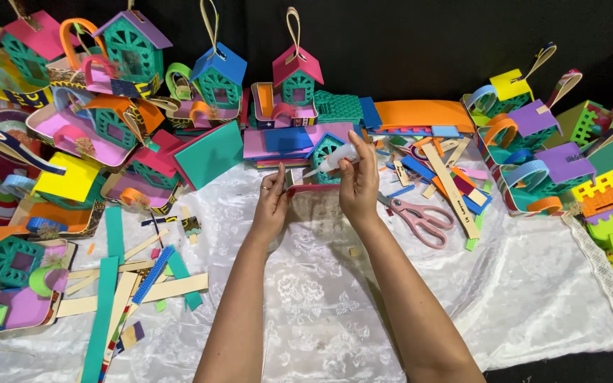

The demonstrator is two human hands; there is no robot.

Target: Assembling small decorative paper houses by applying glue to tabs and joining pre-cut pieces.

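The person is gluing a craft piece, by the look of it. The right hand (pixel 358 186) is gripping a small white glue tube (pixel 336 160), tilted with its tip pointing left and down toward a red strip (pixel 313 189). The left hand (pixel 271 206) is pinching the left end of that strip, together with a small pale piece I cannot make out, and holding it just above the white cloth (pixel 335 298) covering the desk. The strip is sitting between the two hands, in the middle of the scene, a little toward the far side.

Both forearms are reaching straight out from the near edge, nearly parallel, wrists raised and fingers curled in toward each other. I would judge that the glue is going on at this moment; pressing the strip onto another part would need the left hand holding steady and the tube kept clear.

Pink scissors (pixel 420 218) are lying just right of the right hand. Long foam strips (pixel 118 298) are scattered near left. Little coloured foam houses (pixel 218 74) are crowding the far left and the far right.
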